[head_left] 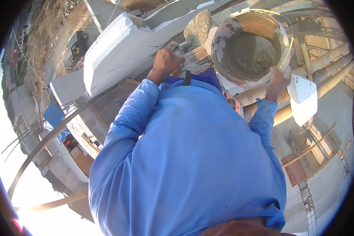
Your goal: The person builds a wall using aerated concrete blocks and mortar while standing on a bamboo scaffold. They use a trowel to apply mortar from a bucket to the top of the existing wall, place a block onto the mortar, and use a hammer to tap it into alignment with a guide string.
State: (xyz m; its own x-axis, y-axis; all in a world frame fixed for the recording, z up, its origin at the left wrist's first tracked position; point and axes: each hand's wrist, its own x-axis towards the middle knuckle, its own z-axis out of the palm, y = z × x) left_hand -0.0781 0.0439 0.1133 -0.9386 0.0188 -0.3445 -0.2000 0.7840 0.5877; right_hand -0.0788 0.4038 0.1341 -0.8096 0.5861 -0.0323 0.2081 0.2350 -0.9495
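Bucket (265, 26) at far right, mortar (249, 53) remaining inside, amount used unclear; right hand (278, 82) curled at near rim; left hand (168, 62) half-closed, hold unclear.

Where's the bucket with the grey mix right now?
In the head view, the bucket is right of centre near the top, with the right hand at its lower right edge.

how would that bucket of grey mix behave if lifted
The bucket is probably heavy for its size, given the grey mix pooled inside. Its rim, where the right hand rests, looks smeared, so it may feel gritty or slippery.
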